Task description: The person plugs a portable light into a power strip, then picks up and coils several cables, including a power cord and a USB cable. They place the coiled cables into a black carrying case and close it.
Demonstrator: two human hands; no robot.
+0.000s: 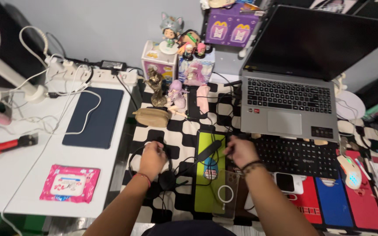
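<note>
Head view, looking down on your two hands over a checkered mat point(178, 131) on the worktop.

- Left hand point(152, 158): grip curled shut on a black headset point(165, 177), which lies on the mat just in front of you, its band looping up past your knuckles. A red string circles the wrist.
- Right hand point(240, 150): grip pinched on a thin black cable point(197, 164) at the near edge of the black keyboard point(298, 157). Dark bead bracelets sit on the wrist.
- Between your hands: a green pad point(204, 188) with a black strap-like piece lying across it, and a clear phone case point(226, 192) with a ring on its back, overlapping the pad's right edge.
- Right of your right arm: a white device point(288, 182) with a dark screen, lying on red and blue panels; beyond it a white mouse point(351, 171) — lit from inside.
- Behind the keyboard: an open grey laptop point(289, 100), screen dark.
- Far edge of the mat: a row of small figures point(171, 30) and boxes, a tan pouch point(152, 117) in front of them.
- Left, on a white surface point(31, 175): a pink wipes pack point(70, 183), a dark blue flat case point(95, 116), a white power strip point(97, 75) with white cords trailing — and a red-and-black tool point(5, 146) at the left edge.
</note>
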